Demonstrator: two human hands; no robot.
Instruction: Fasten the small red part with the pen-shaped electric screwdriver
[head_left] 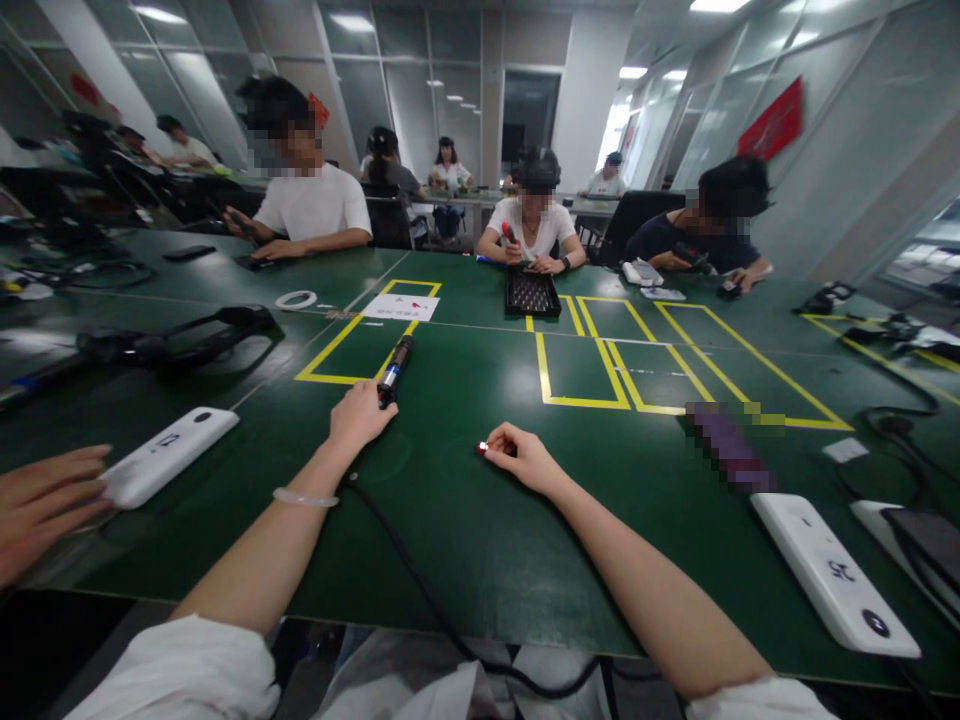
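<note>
While tool (pixel 395 368) juts beyond left hand (pixel 360 415), right hand (pixel 523 457) pinching red part (pixel 481 448)

From my feed I see a wide dark green matte surface (pixel 465 520) marked with yellow tape rectangles (pixel 585 402). Behind it run grey-framed glass partition walls (pixel 405 110), with a white square pillar (pixel 592 100) beside a dark doorway (pixel 529 110). Rectangular ceiling light panels (pixel 716 6) reflect in the glossy pale right wall (pixel 862 120), where a red banner (pixel 772 122) hangs. A black office chair (pixel 637 215) stands at the far edge.
</note>
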